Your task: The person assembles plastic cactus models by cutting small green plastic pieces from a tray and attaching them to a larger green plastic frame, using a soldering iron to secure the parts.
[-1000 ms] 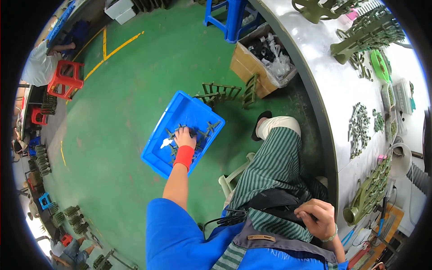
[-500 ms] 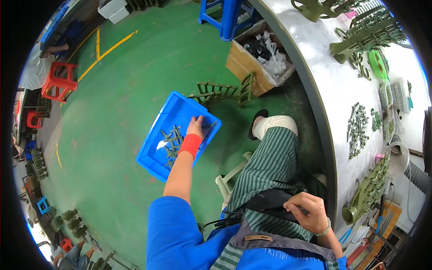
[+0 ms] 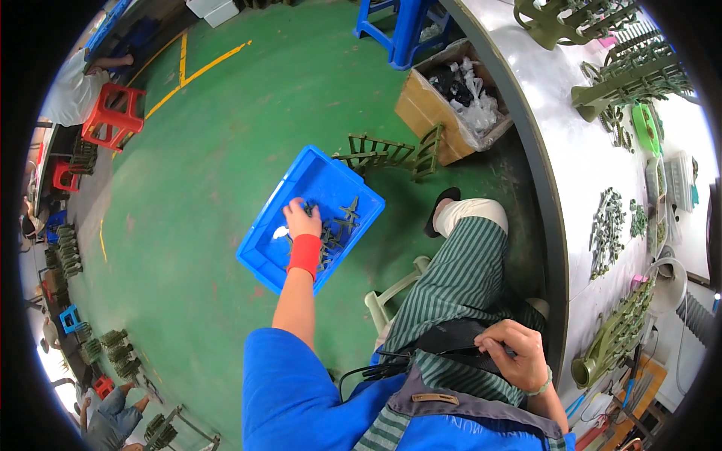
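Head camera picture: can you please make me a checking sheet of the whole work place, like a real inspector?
Surface: green floor around the tray; pale worktable at right bears small green parts.
Job's things: blue tray with dark green pieces inside.
Clutter: cardboard box of plastic bags.
Hands: left hand in the tray, grip unclear; right hand above the lap, grip unclear.
Cables: black cord at the waist.
Surroundings: red stool, blue stool, another person upper left.

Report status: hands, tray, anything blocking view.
Left grip inside blue rectangular plastic tray, at dark-green cross-shaped pieces. Right grip over black fabric, hold unclear. Red fabric wristband partly blocks tray.
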`<state>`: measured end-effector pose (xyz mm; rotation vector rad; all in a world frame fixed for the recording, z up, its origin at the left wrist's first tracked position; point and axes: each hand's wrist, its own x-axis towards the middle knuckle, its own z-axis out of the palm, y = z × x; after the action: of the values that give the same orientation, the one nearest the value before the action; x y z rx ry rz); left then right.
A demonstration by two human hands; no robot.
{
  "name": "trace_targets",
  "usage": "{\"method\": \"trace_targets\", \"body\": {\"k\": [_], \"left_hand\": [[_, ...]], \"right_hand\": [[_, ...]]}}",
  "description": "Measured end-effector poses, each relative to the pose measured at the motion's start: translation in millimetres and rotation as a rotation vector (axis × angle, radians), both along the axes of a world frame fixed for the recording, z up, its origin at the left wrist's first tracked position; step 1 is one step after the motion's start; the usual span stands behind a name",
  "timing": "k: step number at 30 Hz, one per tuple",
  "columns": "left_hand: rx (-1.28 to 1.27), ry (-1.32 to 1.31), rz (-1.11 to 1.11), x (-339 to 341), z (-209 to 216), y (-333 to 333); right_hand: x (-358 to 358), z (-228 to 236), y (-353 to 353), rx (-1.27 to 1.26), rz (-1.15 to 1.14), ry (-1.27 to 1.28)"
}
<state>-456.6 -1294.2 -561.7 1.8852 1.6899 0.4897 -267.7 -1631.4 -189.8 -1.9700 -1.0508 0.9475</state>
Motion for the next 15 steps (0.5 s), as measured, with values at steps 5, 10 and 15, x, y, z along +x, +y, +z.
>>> {"method": "trace_targets", "body": {"k": [5,10,15], "left_hand": [[-0.001,0.197,-0.104,-15,-12,17],[0.041,0.132,-0.284,-25,-21,27],[0.018,-0.158,-0.141,-28,-9,23]], "right_hand": [[-1,-3,6,0.008,0.017,0.011],[-2,-5,9,0.005,0.011,0.015],[-3,-5,11,-0.015,-0.002,0.03]]}}
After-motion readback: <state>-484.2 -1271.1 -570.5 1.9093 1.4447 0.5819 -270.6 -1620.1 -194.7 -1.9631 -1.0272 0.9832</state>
